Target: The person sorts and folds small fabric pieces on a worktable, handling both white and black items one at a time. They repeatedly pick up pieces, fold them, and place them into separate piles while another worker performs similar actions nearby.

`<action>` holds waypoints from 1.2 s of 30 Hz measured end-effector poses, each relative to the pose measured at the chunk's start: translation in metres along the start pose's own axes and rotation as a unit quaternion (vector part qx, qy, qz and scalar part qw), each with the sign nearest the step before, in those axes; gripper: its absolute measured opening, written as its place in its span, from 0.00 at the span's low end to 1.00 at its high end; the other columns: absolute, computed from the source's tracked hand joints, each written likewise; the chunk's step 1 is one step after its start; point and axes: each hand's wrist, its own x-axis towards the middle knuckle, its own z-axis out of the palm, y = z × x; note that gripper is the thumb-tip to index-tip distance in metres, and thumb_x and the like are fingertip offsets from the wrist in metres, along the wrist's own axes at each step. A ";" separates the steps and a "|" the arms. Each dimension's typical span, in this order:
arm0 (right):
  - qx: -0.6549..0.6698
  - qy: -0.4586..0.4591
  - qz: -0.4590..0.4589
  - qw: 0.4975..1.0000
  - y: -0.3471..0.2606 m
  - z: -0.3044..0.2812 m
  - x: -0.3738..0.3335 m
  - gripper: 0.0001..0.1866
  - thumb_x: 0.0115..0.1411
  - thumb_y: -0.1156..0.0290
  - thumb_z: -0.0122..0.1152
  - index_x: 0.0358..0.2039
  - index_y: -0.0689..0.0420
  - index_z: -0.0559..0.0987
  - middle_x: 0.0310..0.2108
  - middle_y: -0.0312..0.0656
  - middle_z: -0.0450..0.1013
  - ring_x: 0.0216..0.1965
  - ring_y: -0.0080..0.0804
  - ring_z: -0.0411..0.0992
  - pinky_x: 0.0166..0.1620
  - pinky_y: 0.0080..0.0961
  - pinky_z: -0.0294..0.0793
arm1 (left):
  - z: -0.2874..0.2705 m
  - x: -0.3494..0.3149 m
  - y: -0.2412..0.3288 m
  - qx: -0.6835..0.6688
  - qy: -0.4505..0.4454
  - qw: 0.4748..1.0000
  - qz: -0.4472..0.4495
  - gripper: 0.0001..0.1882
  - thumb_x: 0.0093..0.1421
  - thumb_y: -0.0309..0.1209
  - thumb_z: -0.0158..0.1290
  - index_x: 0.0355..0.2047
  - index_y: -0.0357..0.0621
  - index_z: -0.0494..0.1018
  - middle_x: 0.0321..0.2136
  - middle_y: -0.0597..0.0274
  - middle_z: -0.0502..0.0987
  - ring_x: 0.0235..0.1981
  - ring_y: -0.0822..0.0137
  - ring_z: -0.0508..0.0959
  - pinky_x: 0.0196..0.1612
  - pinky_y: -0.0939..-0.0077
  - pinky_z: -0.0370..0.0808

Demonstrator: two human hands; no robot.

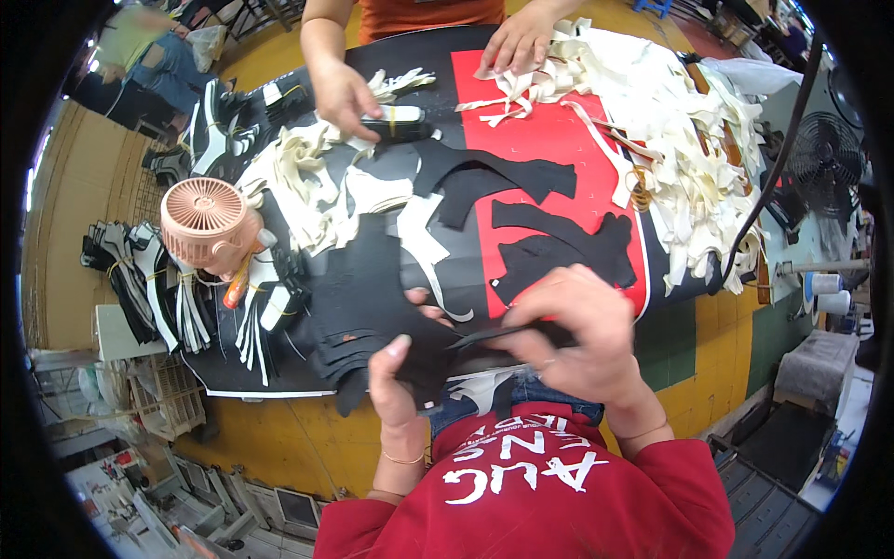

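Observation:
Close to my body, a dark cut fabric piece point(430, 352) is held between my hands. My left hand point(394, 384) closes on it, with the thumb on top and the fingertips showing beyond its far edge. Pinched together at the piece's right end are the fingers of my right hand point(582, 326), slightly smeared by motion. Beside my left hand lies a layered stack of black fabric pieces point(354, 284). More curved black pieces point(559, 256) rest on the red part of the table, just beyond my right hand.
White fabric strips point(666, 121) pile up at the right, with more point(303, 182) at the left. Across the table, a person's hands point(345, 98) touch a banded dark bundle point(396, 121) and white strips. A pink fan point(207, 224) stands left, near tied bundles point(135, 270).

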 end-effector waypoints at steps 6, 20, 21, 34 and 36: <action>0.039 0.328 0.282 0.901 0.051 -0.026 -0.044 0.13 0.60 0.72 0.67 0.42 0.63 0.75 0.30 0.37 0.74 0.29 0.21 0.68 0.37 0.18 0.69 | -0.013 0.010 0.013 -0.027 0.053 0.995 0.079 0.33 0.56 0.37 0.48 0.59 0.30 0.61 0.46 0.46 0.75 0.46 0.56 0.77 0.53 0.62 0.74; -0.199 -0.078 -0.034 0.976 0.074 0.068 -0.011 0.18 0.57 0.66 0.65 0.46 0.60 0.78 0.50 0.47 0.74 0.56 0.47 0.70 0.59 0.40 0.66 | 0.004 -0.004 0.016 0.009 0.035 0.996 0.076 0.37 0.55 0.44 0.47 0.59 0.27 0.61 0.45 0.44 0.75 0.44 0.54 0.77 0.53 0.60 0.75; -0.187 -0.090 -0.034 0.978 0.075 0.087 -0.004 0.21 0.58 0.65 0.64 0.50 0.61 0.77 0.54 0.51 0.72 0.58 0.49 0.68 0.59 0.42 0.66 | 0.001 -0.008 0.020 0.004 0.045 0.995 0.092 0.37 0.56 0.44 0.47 0.59 0.27 0.61 0.44 0.45 0.75 0.44 0.54 0.77 0.53 0.60 0.75; -0.091 -0.138 -0.085 0.983 0.062 0.162 0.022 0.29 0.47 0.65 0.65 0.51 0.60 0.73 0.59 0.65 0.64 0.63 0.60 0.63 0.62 0.48 0.64 | -0.009 -0.027 0.037 0.003 0.013 0.995 0.095 0.37 0.55 0.44 0.47 0.59 0.28 0.60 0.51 0.42 0.72 0.47 0.54 0.76 0.50 0.56 0.75; 0.016 -0.137 -0.019 0.990 0.071 0.138 0.023 0.16 0.53 0.72 0.61 0.44 0.60 0.78 0.52 0.56 0.71 0.54 0.53 0.71 0.56 0.43 0.70 | -0.006 -0.023 0.041 0.006 -0.030 0.999 0.025 0.39 0.54 0.44 0.46 0.61 0.27 0.59 0.53 0.39 0.71 0.49 0.52 0.77 0.50 0.57 0.77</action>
